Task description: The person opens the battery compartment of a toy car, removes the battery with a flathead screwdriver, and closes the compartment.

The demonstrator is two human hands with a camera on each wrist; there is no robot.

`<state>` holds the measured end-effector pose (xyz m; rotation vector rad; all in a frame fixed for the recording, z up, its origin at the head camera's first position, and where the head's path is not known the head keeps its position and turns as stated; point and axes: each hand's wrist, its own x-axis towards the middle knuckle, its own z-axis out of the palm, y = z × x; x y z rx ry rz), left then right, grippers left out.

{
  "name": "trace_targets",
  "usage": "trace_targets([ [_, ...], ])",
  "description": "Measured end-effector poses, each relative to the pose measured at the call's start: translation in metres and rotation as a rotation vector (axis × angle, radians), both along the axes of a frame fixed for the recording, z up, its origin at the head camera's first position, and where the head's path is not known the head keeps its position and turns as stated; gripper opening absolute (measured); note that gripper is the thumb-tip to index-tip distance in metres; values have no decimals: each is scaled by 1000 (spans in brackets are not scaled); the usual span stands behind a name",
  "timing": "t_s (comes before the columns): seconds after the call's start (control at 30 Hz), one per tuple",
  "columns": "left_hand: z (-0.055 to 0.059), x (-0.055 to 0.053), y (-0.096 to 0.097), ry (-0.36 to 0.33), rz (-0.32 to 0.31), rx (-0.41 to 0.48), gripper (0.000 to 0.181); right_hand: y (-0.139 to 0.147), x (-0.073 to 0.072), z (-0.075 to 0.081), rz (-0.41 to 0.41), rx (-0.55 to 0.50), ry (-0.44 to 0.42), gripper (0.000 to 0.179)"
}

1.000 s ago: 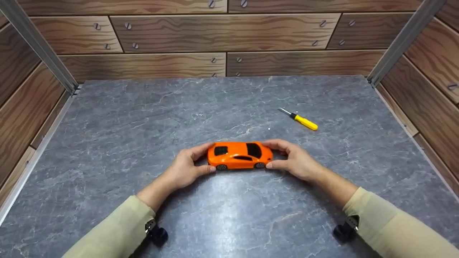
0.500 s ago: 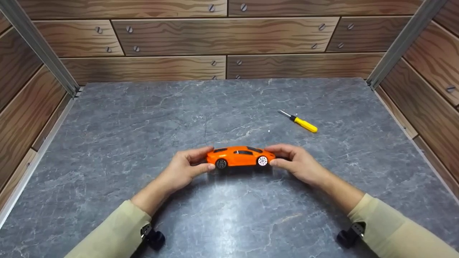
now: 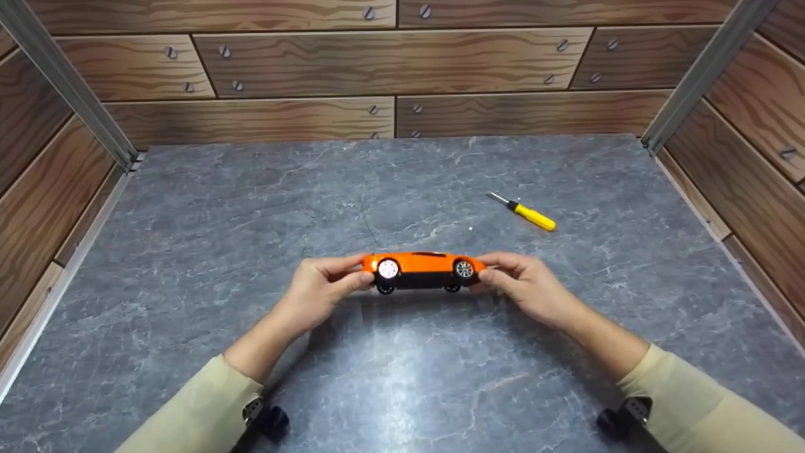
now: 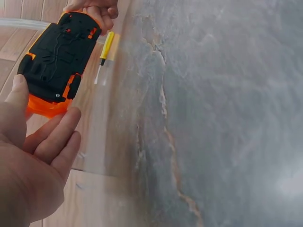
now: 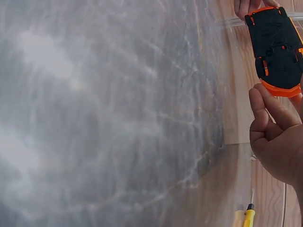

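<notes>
An orange toy car (image 3: 418, 263) is held off the tabletop between both hands, tilted so its near side and part of the black underside face me. My left hand (image 3: 317, 289) pinches the rear end, thumb on the near side and fingers behind. At the front end, my right hand (image 3: 531, 286) grips in the same way. Both wrist views show the car's black underside (image 4: 57, 56), with wheels at its corners and a screw near one end. Beyond the car on the table lies a screwdriver (image 3: 525, 212) with a yellow handle.
A grey marbled tabletop (image 3: 251, 207) stretches around the hands. Wood-patterned walls (image 3: 396, 63) stand at the back and both sides, with metal posts (image 3: 685, 82) in the corners. A tiny white speck (image 3: 470, 229) lies near the screwdriver.
The car has rolled about its length between the hands: its roof showed first, then its side, now the side and underside edge. It has also lifted. The screwdriver has stayed put.
</notes>
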<state>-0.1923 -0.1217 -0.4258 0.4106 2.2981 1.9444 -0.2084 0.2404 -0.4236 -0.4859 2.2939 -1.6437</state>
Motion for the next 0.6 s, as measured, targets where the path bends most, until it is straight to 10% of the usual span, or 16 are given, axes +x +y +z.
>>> trace_targets([
  [0.6, 15, 12, 3, 106, 48, -132, 54, -2, 12, 8, 20, -19, 144, 43],
])
